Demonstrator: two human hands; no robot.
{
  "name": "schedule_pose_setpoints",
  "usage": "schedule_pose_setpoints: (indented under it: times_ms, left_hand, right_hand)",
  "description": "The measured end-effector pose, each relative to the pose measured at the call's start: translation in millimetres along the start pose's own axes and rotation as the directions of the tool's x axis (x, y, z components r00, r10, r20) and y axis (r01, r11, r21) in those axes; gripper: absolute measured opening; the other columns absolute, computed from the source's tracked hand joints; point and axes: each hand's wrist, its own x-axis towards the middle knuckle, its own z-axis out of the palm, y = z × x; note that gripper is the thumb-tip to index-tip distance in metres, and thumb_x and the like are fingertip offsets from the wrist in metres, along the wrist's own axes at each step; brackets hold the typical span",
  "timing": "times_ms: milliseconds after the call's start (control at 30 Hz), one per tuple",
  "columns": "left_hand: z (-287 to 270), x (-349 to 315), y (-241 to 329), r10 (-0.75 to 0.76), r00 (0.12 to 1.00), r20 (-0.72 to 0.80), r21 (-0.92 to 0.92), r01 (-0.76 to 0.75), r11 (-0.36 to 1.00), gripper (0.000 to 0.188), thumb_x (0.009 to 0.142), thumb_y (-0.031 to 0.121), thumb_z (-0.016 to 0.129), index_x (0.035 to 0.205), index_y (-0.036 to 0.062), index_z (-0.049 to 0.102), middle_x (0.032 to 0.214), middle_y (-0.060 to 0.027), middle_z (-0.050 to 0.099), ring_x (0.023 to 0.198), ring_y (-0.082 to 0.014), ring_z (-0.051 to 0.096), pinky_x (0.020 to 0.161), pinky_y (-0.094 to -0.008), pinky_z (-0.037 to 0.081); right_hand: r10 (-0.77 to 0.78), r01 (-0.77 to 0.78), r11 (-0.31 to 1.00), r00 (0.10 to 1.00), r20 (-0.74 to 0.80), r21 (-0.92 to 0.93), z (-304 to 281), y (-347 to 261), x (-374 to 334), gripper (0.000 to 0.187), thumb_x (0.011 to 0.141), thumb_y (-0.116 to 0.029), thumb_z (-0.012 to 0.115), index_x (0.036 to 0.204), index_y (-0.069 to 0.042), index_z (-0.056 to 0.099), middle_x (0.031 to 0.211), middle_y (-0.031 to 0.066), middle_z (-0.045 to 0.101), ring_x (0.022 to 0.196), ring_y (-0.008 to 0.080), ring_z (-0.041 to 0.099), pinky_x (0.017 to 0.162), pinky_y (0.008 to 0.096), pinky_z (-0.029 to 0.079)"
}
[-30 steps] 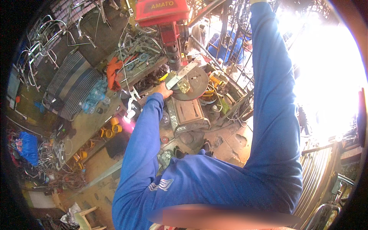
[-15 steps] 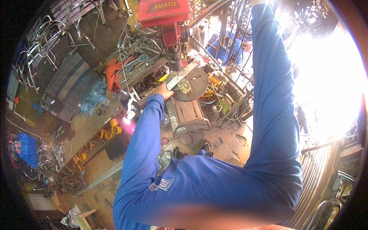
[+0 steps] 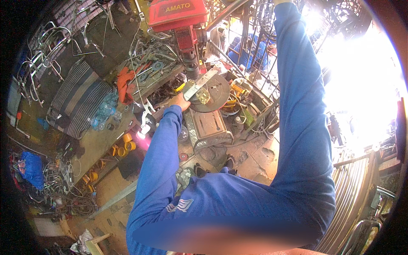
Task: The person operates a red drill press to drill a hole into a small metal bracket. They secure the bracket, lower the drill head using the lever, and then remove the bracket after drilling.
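Note:
My left hand (image 3: 179, 101) is closed around the near end of a flat metal bar (image 3: 199, 85). The bar lies slantwise over the round table (image 3: 221, 95) of a red drill press (image 3: 176, 15), its far part beside the spindle and chuck (image 3: 191, 63). A brownish-yellow lump (image 3: 202, 96) rests on the table against the bar; what it is I cannot make out. My right arm stretches up to the top edge, where only a sliver of my right hand (image 3: 281, 1) shows and its fingers are out of sight.
Below the round table stands the slotted machine base (image 3: 208, 124). To the left a bench (image 3: 95, 138) carries scattered tools, an orange cloth (image 3: 125, 87) and a striped cloth (image 3: 80, 97). A white clamp lamp (image 3: 145, 119) stands near my left forearm. Metal rods crowd the right.
The whole view has shifted slightly. My left hand keeps its grip on the bar, and my right arm stays raised.

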Motion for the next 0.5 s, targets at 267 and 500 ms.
schedule_pose_setpoints:
  times_ms: [267,500]
  left_hand:
    - [10.4,8.5,-6.2,-0.017,0.999,-0.042,0.024,0.018,1.000,0.047,0.073,0.034,0.071,0.113,0.0087,0.068,0.111,-0.0220,0.069,0.105,-0.0393,0.066,0.093,-0.0461,0.052]
    - [9.8,7.0,-5.5,-0.017,0.999,-0.031,0.023,0.017,1.000,0.046,0.074,0.033,0.071,0.112,0.0086,0.068,0.110,-0.0217,0.070,0.104,-0.0395,0.066,0.093,-0.0461,0.052]
  right_hand:
    - [-0.110,0.113,0.991,0.993,0.044,-0.066,6.0,-1.0,-11.2,0.033,0.097,-0.031,0.061,0.072,-0.016,0.045,0.054,-0.0029,0.039,0.047,0.0137,0.044,0.048,0.0314,0.043]
    - [-0.063,0.062,0.998,0.997,-0.034,-0.032,12.0,-4.3,-16.8,0.027,0.095,-0.027,0.065,0.077,-0.017,0.049,0.057,-0.0041,0.041,0.048,0.0122,0.044,0.047,0.0289,0.040]
